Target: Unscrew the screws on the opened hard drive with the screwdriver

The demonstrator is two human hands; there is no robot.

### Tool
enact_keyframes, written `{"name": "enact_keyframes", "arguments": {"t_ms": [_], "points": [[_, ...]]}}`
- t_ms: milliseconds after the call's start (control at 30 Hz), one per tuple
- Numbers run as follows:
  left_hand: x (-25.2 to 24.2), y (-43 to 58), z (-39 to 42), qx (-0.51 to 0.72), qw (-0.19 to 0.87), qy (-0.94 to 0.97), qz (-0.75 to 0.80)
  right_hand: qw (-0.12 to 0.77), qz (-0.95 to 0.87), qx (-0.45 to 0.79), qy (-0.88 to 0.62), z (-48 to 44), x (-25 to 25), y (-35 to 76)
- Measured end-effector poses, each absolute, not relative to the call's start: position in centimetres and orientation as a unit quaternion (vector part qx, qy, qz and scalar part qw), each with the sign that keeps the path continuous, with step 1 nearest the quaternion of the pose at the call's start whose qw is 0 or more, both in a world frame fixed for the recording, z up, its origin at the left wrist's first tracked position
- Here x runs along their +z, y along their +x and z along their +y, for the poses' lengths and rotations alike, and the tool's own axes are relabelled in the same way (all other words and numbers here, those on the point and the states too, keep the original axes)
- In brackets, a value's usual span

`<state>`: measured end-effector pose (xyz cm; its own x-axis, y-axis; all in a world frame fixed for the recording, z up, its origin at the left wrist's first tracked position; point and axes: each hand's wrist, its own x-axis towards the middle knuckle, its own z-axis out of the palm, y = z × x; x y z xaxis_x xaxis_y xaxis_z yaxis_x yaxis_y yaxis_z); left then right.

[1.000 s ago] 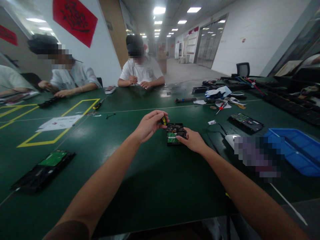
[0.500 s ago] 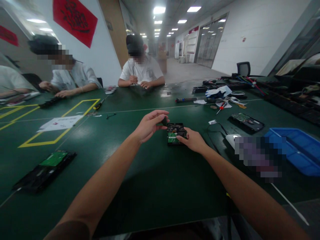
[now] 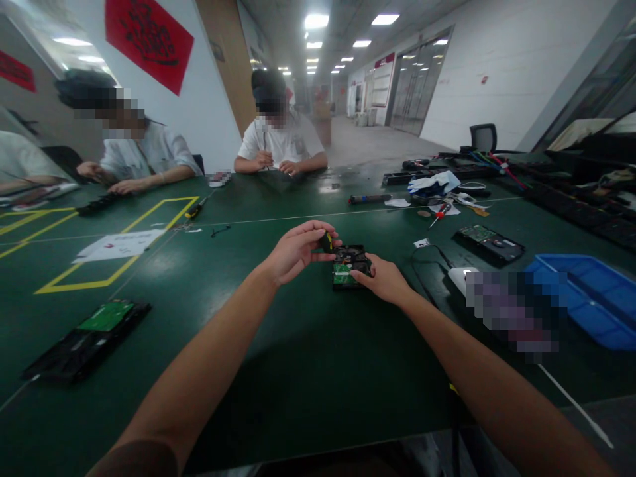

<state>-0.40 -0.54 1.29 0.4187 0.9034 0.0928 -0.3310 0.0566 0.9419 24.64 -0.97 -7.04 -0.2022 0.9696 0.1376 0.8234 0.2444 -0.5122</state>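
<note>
A hard drive [image 3: 344, 273] with a green circuit board facing up lies on the dark green table in front of me. My right hand [image 3: 387, 278] grips its right side, with the thumb over the board. Above its far left corner, my left hand [image 3: 301, 252] closes its fingers around the black and yellow handle of a screwdriver [image 3: 326, 241]. The screwdriver's tip is too small to make out. Another hard drive in a black caddy [image 3: 489, 244] lies to the right, and a further one in a long caddy [image 3: 89, 341] lies at the left.
At right are a blue plastic tray [image 3: 596, 301], a partly blurred pale object with a cable [image 3: 460, 275] and a red screwdriver [image 3: 440, 212]. Another screwdriver [image 3: 196, 208] and paper sheets [image 3: 119, 245] lie left, near yellow tape. Two co-workers [image 3: 281, 142] sit across the table.
The screwdriver handle has turned in my left hand, so its yellow stripe now shows. The hard drive and my right hand stay in place.
</note>
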Motion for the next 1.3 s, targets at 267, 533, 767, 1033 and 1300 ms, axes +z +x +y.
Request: {"name": "enact_keyframes", "arguments": {"t_ms": [267,533,767,1033,1300], "points": [[1.1,-0.4,-0.4,0.455,0.642,0.55,0.279,0.208,-0.754,0.166,-0.601,-1.1,-6.8,24.5],[-0.2,0.1,-0.1,0.492,0.332,0.712,0.376,0.22,-0.76,0.153,-0.592,-0.9,-7.2,24.6],[0.0,0.4,-1.0,0.504,0.263,0.74,0.36,0.211,-0.756,0.161,-0.598,-0.9,-7.1,24.6],[0.5,0.1,-0.8,0.495,0.139,0.789,0.338,0.218,-0.76,0.15,-0.593,-0.8,-7.4,24.6],[0.2,0.4,-1.1,0.514,0.181,0.755,0.364,0.214,-0.758,0.154,-0.597,-0.9,-7.3,24.6]]}}
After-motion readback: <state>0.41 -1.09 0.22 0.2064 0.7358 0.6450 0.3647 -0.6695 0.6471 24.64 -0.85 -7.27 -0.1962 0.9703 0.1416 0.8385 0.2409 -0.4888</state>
